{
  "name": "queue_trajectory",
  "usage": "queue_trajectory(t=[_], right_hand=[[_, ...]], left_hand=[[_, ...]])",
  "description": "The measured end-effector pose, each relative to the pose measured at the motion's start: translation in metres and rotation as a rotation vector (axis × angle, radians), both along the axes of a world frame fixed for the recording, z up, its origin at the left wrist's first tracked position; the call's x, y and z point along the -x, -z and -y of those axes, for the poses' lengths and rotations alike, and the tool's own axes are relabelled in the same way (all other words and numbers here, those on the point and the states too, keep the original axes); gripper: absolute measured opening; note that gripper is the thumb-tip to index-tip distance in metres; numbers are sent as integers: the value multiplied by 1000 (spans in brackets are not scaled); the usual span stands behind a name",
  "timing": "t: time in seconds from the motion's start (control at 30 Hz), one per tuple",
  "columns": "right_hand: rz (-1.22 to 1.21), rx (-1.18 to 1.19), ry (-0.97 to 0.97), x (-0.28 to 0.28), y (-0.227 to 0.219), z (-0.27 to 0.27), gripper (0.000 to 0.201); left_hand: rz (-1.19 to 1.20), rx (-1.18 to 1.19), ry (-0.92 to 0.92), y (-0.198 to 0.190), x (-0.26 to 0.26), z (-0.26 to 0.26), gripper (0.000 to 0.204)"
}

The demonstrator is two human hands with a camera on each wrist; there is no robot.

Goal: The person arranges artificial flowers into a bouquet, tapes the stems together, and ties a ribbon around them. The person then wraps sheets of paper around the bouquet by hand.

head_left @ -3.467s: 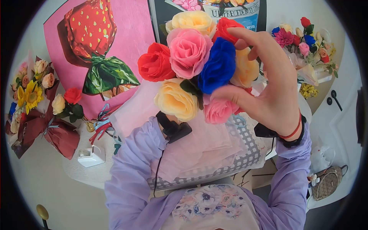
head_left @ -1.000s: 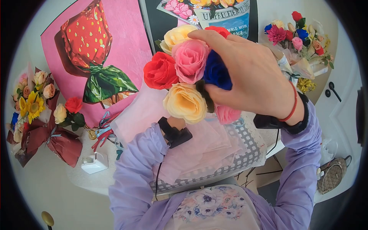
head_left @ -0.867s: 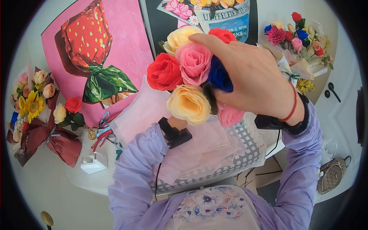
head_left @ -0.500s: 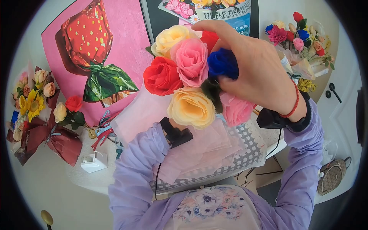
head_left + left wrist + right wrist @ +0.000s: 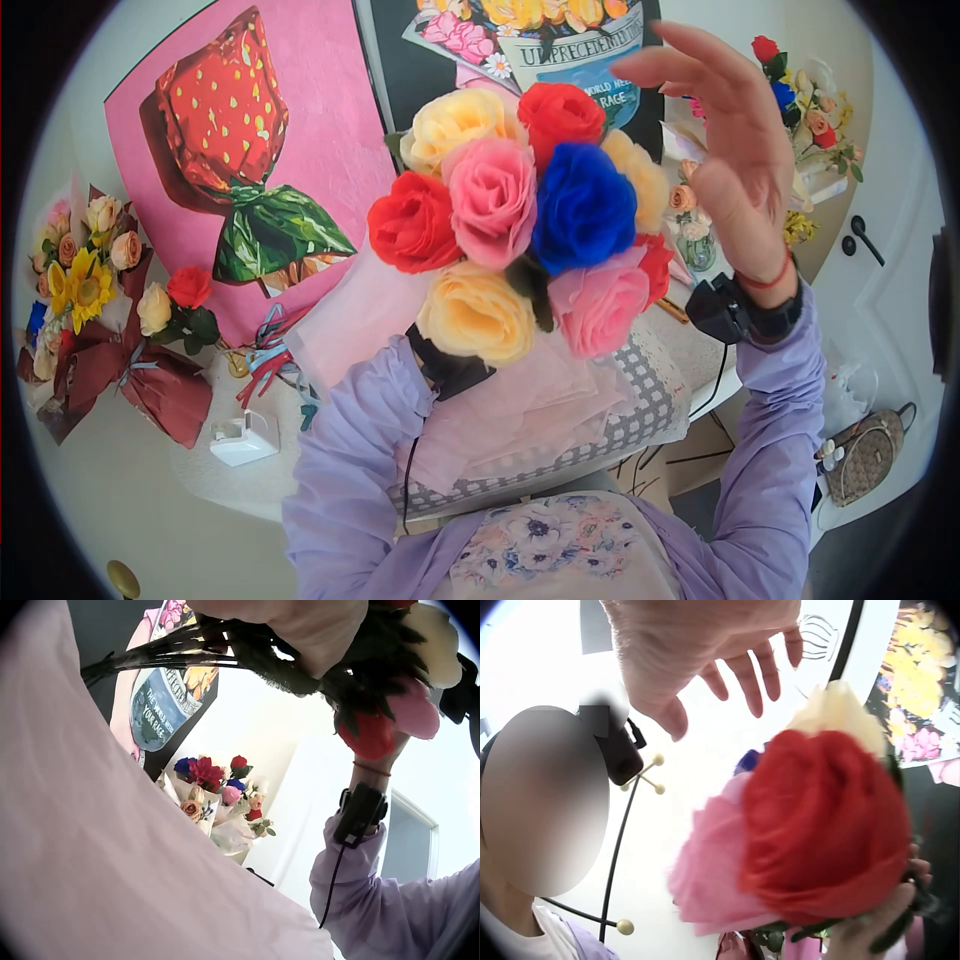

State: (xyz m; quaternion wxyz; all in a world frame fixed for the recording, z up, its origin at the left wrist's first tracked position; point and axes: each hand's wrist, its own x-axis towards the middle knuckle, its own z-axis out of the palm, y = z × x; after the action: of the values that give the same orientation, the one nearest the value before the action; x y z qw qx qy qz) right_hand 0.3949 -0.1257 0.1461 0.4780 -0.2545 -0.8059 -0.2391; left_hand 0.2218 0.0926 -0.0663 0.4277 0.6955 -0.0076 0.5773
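A bunch of artificial roses fills the middle of the head view, with a blue rose [image 5: 585, 208], a pink rose [image 5: 492, 200], a red rose [image 5: 410, 222] and a cream-yellow rose [image 5: 478, 313] among them. My left hand [image 5: 300, 630] grips the bunch from below around its dark stems [image 5: 165, 656], which stick out past the hand. In the head view the blooms hide that hand. My right hand [image 5: 735, 150] is raised to the right of the blooms, apart from them, its fingers loosely spread and holding nothing. Its palm shows over the roses in the right wrist view.
Pale pink wrapping sheets [image 5: 520, 410] lie on the table below the roses. At the left are a white tape dispenser [image 5: 245, 438], ribbons [image 5: 268, 360] and a bouquet in dark red paper [image 5: 160, 390]. Another bouquet [image 5: 217, 791] stands at the right, and posters lean behind.
My right hand has let go of the roses and drawn back to the right and up, uncovering the blue and red blooms. The bunch has come slightly lower in the head view.
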Motion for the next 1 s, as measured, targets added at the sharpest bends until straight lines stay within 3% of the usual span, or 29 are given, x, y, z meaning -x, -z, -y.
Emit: queue_trajectory(t=[0.07,0.13,0.2,0.23,0.3,0.37,0.43,0.5,0.57,0.67,0.7,0.77,0.83,0.87,0.9,0.97,1.0], right_hand=[[-383,3,-255,-14,27,-17,41],[-470,116,-164,-42,52,-37,40],[-399,325,63,-42,72,-48,42],[-403,317,63,-40,80,-51,42],[-141,170,11,-35,92,-54,45],[-211,215,-20,-30,103,-56,44],[-282,265,-52,-25,110,-55,43],[-197,102,100,-19,107,-50,40],[-252,139,42,-8,108,-46,35],[-236,130,64,-1,112,-47,44],[-321,125,-9,2,114,-48,51],[-402,121,-89,5,114,-50,57],[-340,-29,-63,2,112,-51,66],[-339,-27,-64,4,111,-48,66],[-300,-50,-75,6,109,-44,66],[-258,-75,-88,9,107,-45,66],[-246,-127,-77,10,107,-48,67]], left_hand=[[-8,-26,-4,-7,-4,-4,46],[-15,-54,-15,-4,4,0,46],[-26,-82,-27,-7,-3,6,46],[-31,-97,-34,-6,3,7,46],[-39,-119,-57,-6,12,7,46],[-53,-129,-89,-13,16,0,47],[-70,-135,-121,-23,-25,4,47],[-83,-142,-153,-30,-38,-1,47],[-96,-148,-182,-27,-30,1,47],[-102,-161,-233,-30,-25,-3,47],[-103,-166,-250,-38,-46,-6,47],[-102,-178,-284,-29,-29,0,48],[-103,-189,-312,-28,-28,1,48],[-147,-368,-406,-35,-24,7,51],[-146,-367,-407,-26,-24,-2,51],[-350,-724,-798,-11,-26,-18,52],[-351,-782,-880,-17,-24,-9,53]])
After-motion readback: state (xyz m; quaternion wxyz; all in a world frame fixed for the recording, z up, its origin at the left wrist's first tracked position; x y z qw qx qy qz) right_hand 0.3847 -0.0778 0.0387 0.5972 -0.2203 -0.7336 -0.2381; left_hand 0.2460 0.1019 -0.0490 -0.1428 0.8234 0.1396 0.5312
